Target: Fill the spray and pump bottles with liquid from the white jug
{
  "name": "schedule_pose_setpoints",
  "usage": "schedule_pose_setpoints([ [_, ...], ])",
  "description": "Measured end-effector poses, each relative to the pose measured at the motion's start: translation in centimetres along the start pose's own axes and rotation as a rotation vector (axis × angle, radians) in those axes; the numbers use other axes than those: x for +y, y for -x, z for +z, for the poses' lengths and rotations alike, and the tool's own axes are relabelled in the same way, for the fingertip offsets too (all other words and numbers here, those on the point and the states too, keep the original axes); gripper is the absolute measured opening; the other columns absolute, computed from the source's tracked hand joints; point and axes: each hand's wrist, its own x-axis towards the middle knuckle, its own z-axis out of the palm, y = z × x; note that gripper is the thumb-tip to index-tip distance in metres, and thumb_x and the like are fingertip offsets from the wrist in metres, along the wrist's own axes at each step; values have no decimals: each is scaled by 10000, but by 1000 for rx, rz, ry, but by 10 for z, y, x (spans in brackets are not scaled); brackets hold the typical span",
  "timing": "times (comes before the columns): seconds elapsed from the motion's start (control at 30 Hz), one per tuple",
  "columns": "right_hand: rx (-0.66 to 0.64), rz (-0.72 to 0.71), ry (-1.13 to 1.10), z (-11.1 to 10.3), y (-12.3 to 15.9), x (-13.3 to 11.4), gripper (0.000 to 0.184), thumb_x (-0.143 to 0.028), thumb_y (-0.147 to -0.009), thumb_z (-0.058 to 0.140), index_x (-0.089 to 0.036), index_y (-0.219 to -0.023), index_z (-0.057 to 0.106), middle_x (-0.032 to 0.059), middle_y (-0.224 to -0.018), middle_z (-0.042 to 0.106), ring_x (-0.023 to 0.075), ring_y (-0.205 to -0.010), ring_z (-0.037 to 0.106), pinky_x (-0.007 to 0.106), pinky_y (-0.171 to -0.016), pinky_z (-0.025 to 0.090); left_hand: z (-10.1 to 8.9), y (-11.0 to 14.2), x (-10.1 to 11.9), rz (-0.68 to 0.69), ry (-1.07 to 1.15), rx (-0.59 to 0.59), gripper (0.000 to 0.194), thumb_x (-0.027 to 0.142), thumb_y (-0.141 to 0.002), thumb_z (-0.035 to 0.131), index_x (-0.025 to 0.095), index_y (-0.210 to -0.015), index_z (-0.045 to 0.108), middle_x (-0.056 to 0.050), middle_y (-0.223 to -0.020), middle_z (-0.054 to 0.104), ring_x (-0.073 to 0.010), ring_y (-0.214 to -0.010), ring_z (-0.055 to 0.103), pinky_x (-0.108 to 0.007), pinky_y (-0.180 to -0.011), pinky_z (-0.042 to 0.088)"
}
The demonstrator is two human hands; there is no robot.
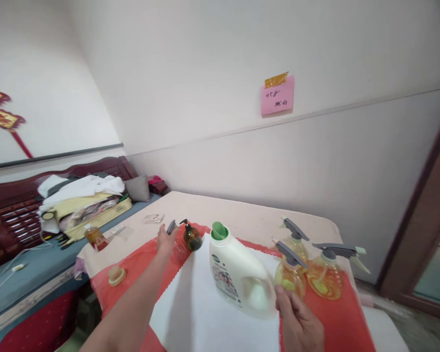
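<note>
My left hand (165,239) reaches to the far side of the table, its fingers closed around a grey trigger spray head (171,227). What lies beneath that head is hard to make out. Right beside it stands a dark amber pump bottle (192,238). My right hand (301,318) is curled closed at the lower right of a pale green detergent jug (238,274), in front of a spray bottle (290,277) with yellow liquid; whatever its fingers hold is hidden. The jug has a green spout (219,231) showing at its mouth. Two more yellow spray bottles (324,278) (297,244) stand behind.
White paper (190,313) and red plastic sheeting (132,266) cover part of the table (205,208). A round beige cap (116,275) sits at the left. An amber bottle (96,237) lies near the left edge. A wall (220,161) rises behind the table.
</note>
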Motion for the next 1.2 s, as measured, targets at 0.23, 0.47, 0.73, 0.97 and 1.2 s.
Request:
schedule_pose_setpoints([
  [0.23,-97,18,-5,13,15,11,530,-681,-785,493,-218,-553,379,-44,-548,362,121,-558,356,253,-538,299,-52,6,-2,5,34,86,274,429,-687,685,183,-635,576,16,-575,533,-194,-682,534,-310,-660,409],
  [0.47,-688,538,-560,48,54,14,526,-736,-665,627,-218,-758,612,8,-754,627,180,-731,572,294,-684,421,-89,92,11,-167,613,-77,368,402,-644,775,150,-901,698,-49,-801,683,-162,-684,617,-272,-628,486],
  [0.73,-1158,975,-1093,58,79,21,641,-726,-701,608,-213,-1083,639,97,-934,726,214,-783,693,223,-601,435,-65,165,-8,-468,830,-356,343,475,-725,720,169,-877,696,-55,-784,693,-204,-790,660,-324,-733,520],
  [0.97,-844,515,-723,63,88,47,659,-626,-675,699,-289,-1211,516,79,-1137,640,260,-963,657,377,-792,510,-63,163,-20,-561,730,-433,311,432,-752,686,159,-634,593,-91,-726,710,-242,-819,683,-367,-823,497],
  [1.2,-673,-303,-93,51,83,53,647,-451,-702,738,-326,-1290,498,90,-1457,403,347,-1355,356,529,-1082,329,-56,157,-26,-685,736,-338,321,457,-700,716,167,-676,580,-69,-677,696,-211,-694,678,-324,-724,498],
])
